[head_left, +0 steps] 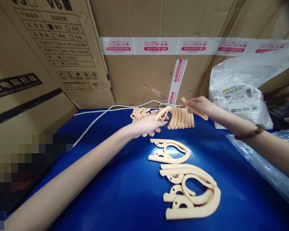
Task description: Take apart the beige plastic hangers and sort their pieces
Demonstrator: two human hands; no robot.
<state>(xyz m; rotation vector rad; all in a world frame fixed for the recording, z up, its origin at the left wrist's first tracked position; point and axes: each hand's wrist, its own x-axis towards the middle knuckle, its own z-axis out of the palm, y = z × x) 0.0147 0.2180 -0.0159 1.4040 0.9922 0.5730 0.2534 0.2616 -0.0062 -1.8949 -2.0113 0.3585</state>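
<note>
My left hand (146, 124) is closed around a cream curved plastic hanger arm (162, 112), over the far part of the blue table. To the right, my right hand (203, 105) grips another cream hanger arm (199, 113), held slanting above the surface. Between and below the hands lies a neat row of hanger arms (180, 118). Behind my left hand is a pile of small cream hook pieces (141, 113), partly hidden by the hand. Nearer to me lie a folded hanger (185, 157) and a stack of folded hangers (213, 202).
Cardboard boxes (135, 77) stand along the back and left of the blue table (125, 192). A white cable (91, 126) runs across the far left. At the right are a white plastic parcel bag (238, 106) and clear plastic wrap (262, 166).
</note>
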